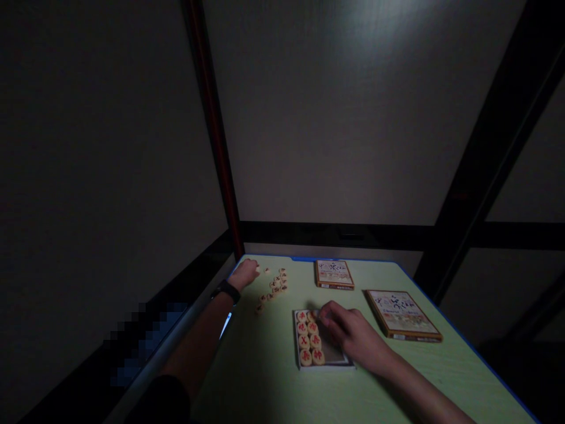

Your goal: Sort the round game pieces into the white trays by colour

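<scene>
A shallow open box [329, 367] lies on the table in front of me. Two columns of round wooden xiangqi pieces [303, 341] with red characters fill its left side; bare bottom shows on the right. Over the box's far part, my right hand [342, 324] is closed in a pinch, a piece partly visible at its fingertips. My left hand [245, 273], wearing a dark wristband, reaches to the table's far left edge, fingers curled round a pale piece that is mostly hidden. Just right of it, several loose xiangqi pieces [276, 284] lie scattered on the table.
Two flat printed boxes lie on the pale green table [265, 371]: one box [334, 274] near the far edge, another box [402, 314] on the right. A wall [335, 129] rises behind the table, with a dark red post [216, 123] at its left corner.
</scene>
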A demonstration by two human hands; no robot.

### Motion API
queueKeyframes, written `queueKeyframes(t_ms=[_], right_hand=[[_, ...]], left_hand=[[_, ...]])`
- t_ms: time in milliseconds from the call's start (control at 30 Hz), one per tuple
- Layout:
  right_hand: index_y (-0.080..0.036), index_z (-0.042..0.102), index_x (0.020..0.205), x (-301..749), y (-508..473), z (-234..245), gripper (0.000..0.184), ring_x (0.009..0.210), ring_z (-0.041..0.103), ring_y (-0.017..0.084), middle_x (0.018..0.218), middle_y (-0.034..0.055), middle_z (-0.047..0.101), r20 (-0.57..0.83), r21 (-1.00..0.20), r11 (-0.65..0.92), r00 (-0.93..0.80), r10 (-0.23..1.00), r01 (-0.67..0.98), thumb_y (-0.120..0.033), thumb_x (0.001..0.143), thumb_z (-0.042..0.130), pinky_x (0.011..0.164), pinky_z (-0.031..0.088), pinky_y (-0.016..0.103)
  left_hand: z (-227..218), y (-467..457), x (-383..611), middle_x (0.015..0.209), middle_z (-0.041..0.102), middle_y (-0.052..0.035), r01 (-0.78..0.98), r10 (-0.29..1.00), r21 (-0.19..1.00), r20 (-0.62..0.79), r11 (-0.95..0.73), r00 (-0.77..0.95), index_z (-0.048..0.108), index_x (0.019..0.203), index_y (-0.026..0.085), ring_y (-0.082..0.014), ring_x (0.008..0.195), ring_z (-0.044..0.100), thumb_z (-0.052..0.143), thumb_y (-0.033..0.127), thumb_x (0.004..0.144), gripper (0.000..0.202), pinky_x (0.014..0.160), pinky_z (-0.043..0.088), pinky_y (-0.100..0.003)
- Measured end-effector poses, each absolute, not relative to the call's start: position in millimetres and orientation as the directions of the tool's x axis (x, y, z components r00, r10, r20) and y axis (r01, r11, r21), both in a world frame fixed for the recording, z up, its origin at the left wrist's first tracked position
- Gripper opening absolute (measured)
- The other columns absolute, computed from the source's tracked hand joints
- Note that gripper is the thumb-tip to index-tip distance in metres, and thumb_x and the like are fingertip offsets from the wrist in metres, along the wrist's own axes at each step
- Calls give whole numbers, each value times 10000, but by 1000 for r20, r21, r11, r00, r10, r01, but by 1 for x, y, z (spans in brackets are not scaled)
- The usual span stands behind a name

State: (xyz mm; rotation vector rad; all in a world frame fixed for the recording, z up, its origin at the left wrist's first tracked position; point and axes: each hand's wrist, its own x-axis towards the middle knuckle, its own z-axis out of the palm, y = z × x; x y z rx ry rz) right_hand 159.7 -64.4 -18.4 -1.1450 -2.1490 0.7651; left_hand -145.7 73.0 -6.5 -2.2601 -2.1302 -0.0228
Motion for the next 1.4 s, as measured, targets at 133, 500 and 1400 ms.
queueKeyframes(t_ms=[133,500,1400], right_hand=[[-220,560,906,160,-64,-19,191,590,565,169,639,-10,605,225,-707,464,-453,863,533,-347,955,427,567,379,264],[-225,574,1157,161,-46,-31,421,912,680,224,1055,88,705,272,-945,294,-160,949,141,-498,841,628,826,530,379],[-164,721,841,185,-17,-39,358,783,697,216,869,66,752,203,-964,237,-245,948,120,-379,572,820,743,556,340]], left_hand=[[-8,76,-144,1095,685,-170,998,998,-23,31,-57,58,675,1027,106,-240,1075,640,545,127,854,217,919,481,-285],[13,13,-54,1114,681,-76,805,816,186,278,-564,507,620,1099,168,-208,1074,621,538,176,888,226,984,461,-316],[-27,-21,-18,941,716,-6,580,847,618,349,-530,402,719,966,210,-151,825,645,690,60,713,296,814,512,-267]])
